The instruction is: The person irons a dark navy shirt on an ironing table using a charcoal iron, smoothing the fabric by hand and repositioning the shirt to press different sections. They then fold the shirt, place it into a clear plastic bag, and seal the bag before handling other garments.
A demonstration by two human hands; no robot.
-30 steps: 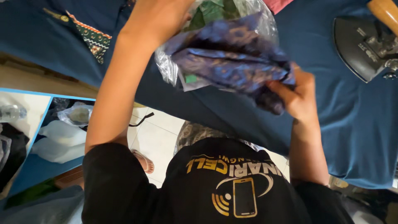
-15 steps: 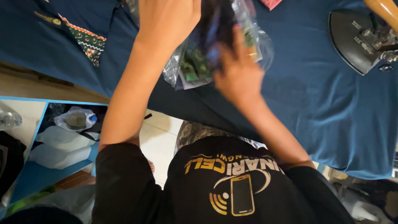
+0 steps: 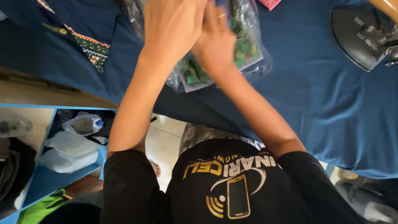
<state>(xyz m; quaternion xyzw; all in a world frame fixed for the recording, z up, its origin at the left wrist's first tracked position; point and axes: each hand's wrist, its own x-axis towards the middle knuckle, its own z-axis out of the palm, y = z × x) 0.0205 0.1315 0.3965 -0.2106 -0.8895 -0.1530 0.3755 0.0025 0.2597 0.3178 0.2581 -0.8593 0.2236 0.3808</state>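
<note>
Both hands press on a clear plastic bag (image 3: 244, 54) that holds a folded green and dark patterned cloth, lying on a blue cloth-covered table (image 3: 315, 108). My left hand (image 3: 172, 29) lies flat over the bag's left part, fingers closed together. My right hand (image 3: 215, 41) sits beside it on the bag's middle, fingers pointing away from me. The bag's upper part runs out of view at the top edge.
A dark clothes iron (image 3: 365, 35) rests at the far right of the table. A dark garment with patterned trim (image 3: 89, 43) lies at the far left. Below the table edge stand blue shelves (image 3: 49, 178) with plastic bags and a bottle.
The bag was held up in both hands and crumpled; now it lies flatter on the table. My right hand has moved left, from the bag's right edge onto its middle beside the left hand.
</note>
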